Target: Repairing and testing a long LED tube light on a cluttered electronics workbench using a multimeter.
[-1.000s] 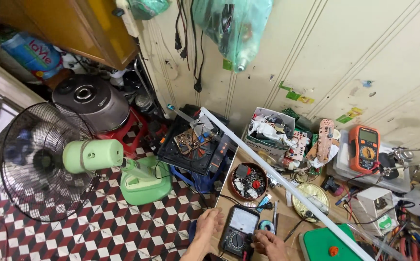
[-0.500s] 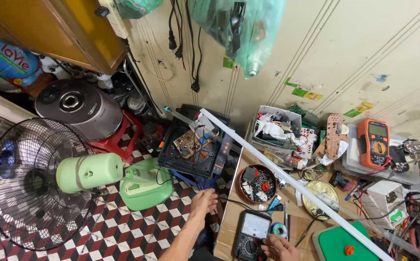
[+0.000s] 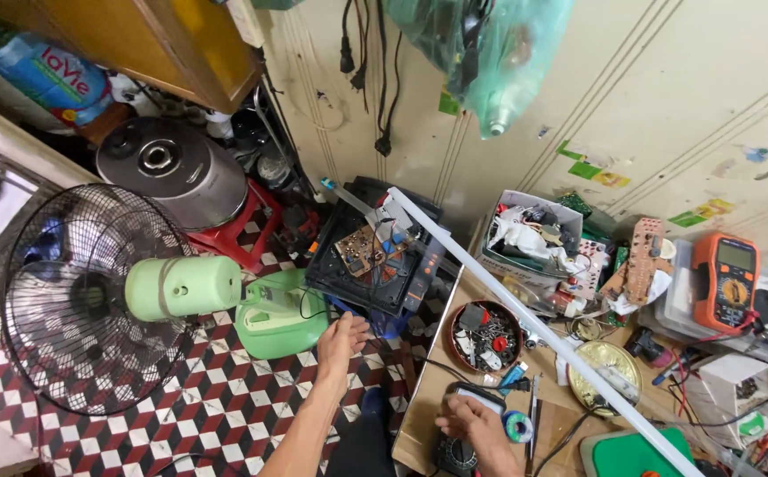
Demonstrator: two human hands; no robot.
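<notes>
We see the left hand (image 3: 341, 340), fingers spread and holding nothing, beside the green fan base (image 3: 279, 315); the right hand (image 3: 481, 424) apparently rests, fingers loosely apart, atop a black multimeter (image 3: 456, 446).

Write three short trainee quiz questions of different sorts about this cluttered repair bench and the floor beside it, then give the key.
1. True or false: the left hand is stretched out over the checkered floor towards the green fan.
2. Which thing does the right hand rest on? A) the orange multimeter B) the black multimeter on the bench C) the long white tube
3. Fill in: the round brown bowl of small parts stands on the wooden ____.

Key: 1 true; 2 B; 3 bench.
</notes>
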